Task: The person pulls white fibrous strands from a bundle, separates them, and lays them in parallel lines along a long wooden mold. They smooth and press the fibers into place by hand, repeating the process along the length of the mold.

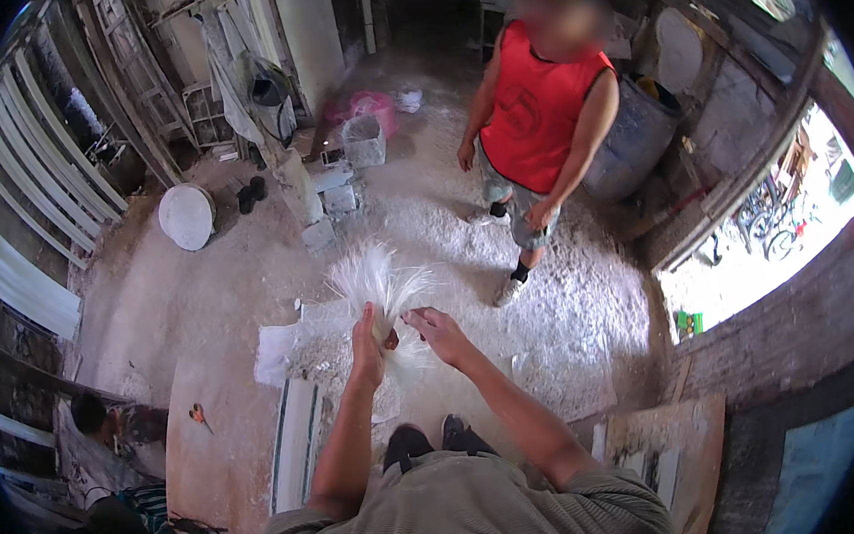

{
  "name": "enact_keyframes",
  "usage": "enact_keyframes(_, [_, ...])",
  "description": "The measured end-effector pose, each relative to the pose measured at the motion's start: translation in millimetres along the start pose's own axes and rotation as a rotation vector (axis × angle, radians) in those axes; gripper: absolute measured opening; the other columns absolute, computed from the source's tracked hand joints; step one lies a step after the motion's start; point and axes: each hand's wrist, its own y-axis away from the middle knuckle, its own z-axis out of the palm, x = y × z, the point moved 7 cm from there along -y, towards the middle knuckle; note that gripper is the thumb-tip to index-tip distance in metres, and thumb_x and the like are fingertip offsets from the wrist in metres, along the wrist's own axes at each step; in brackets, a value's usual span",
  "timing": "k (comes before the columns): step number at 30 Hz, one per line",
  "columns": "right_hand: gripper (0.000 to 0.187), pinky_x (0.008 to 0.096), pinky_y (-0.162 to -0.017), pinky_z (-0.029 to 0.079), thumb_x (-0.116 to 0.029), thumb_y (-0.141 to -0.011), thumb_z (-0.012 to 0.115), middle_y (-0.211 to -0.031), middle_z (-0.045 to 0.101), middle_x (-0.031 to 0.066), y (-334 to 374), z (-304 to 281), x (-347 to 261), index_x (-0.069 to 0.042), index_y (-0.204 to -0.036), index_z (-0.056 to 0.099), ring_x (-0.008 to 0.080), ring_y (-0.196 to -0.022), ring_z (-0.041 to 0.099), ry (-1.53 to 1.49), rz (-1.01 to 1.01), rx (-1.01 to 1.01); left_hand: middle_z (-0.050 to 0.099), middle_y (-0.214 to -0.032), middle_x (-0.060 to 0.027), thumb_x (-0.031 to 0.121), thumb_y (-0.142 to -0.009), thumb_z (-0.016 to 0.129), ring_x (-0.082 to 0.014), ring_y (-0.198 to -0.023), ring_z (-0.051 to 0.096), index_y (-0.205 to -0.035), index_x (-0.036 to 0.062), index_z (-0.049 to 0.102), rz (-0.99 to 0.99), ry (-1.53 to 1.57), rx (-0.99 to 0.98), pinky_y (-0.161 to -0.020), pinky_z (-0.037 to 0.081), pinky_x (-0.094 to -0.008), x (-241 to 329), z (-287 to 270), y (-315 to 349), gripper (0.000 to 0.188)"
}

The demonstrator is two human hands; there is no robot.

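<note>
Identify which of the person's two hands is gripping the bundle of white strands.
The left hand: it is closed around the base of the white strand bundle, which fans out above it. The right hand is open, touching the strands from the side.

Few things here count as packaging. A crumpled pink plastic bag (pixel 370 107) lies on the dusty floor at the far end of the room, just behind a translucent grey plastic container (pixel 364 140) that stands upright with its top open. A small green box-like pack (pixel 689 323) sits on the bright sill of the opening on the right; it is too small to tell more. No labels, signs or screens can be made out anywhere in the view.
</note>
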Motion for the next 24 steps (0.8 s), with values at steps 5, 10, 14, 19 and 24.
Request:
enact_keyframes(5, [0.060,0.0376,-0.068,0.046,-0.055,-0.091,0.061,-0.078,0.063,0.0138,-164,0,3,0.005,-0.092,0.067,0.0177,-0.075,0.058,0.068,0.150,0.002,0.055,-0.068,-0.0005,0.049,-0.099,0.053,-0.0119,-0.056,0.051,-0.089,0.0099,0.059,-0.049,-0.204,-0.037,-0.052,0.038,-0.0288,26,0,-114,0.041])
enact_keyframes(10, [0.046,0.0306,-0.055,0.044,-0.045,-0.094,0.061,-0.065,0.058,0.0013,-297,8,-1,0.000,-0.084,0.068,0.0104,-0.058,0.053,-0.006,0.105,-0.026,0.057,-0.075,0.0013,0.047,-0.099,0.057,-0.0083,-0.062,0.052,-0.098,0.0085,0.063,-0.024,-0.311,-0.023,-0.053,0.039,-0.0267,46,-25,-254,0.039])
enact_keyframes(14, [0.036,0.0280,-0.053,0.044,-0.037,-0.094,0.064,-0.066,0.059,0.0007,-413,-15,-27,-0.003,-0.083,0.068,0.0085,-0.056,0.054,-0.138,0.114,0.032,0.059,-0.077,0.0011,0.036,-0.102,0.055,-0.0091,-0.064,0.054,-0.100,0.0075,0.062,-0.002,-0.299,-0.113,-0.056,0.045,-0.0285,81,-15,-380,0.030])
enact_keyframes(19, [0.029,0.0274,-0.050,0.046,-0.029,-0.093,0.067,-0.066,0.061,0.0008,-551,-67,-46,-0.001,-0.087,0.068,0.0098,-0.056,0.056,-0.072,0.042,0.140,0.062,-0.080,0.0005,0.036,-0.102,0.056,-0.0098,-0.065,0.057,-0.102,0.0072,0.063,0.033,-0.233,-0.180,-0.058,0.046,-0.0284,131,21,-516,0.029])
enact_keyframes(24, [0.024,0.0290,-0.052,0.048,-0.023,-0.096,0.062,-0.075,0.064,0.0055,-686,-92,-68,0.001,-0.093,0.066,0.0114,-0.057,0.059,-0.251,-0.112,0.219,0.064,-0.085,0.0015,0.036,-0.100,0.058,-0.0094,-0.069,0.058,-0.109,0.0075,0.064,0.097,-0.209,-0.123,-0.060,0.047,-0.0279,136,18,-681,0.031])
